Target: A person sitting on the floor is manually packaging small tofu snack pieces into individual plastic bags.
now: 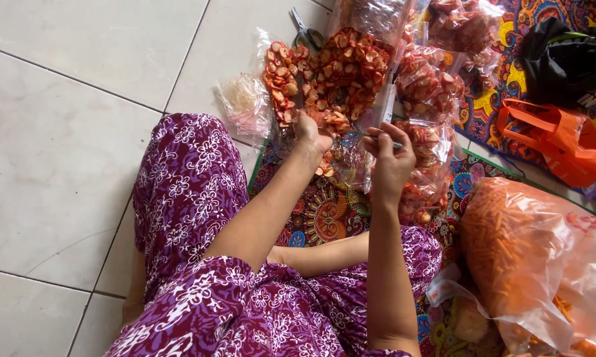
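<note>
A: On the patterned mat, between the knees — left hand closed around the neck of a small clear bag, part-filled with red-orange chips. Right hand pinched shut on something thin near the bag's mouth; too small to tell what.

B: Risks?

A: The bag leans and its mouth looks unsealed. If the left grip slackens, I judge the chips would spill onto the mat. The big open bag of chips lies just behind the hand, so a careless elbow could scatter that too. Scissors sit on the tile floor beside it, blades toward the packs.

B: Packages?

A: Filled clear packs stacked to the right, same red-orange chips. Flat stack of empty clear bags on the left. Large clear sack of orange sticks at lower right. Orange tote and black bag beyond. No label legible.
</note>
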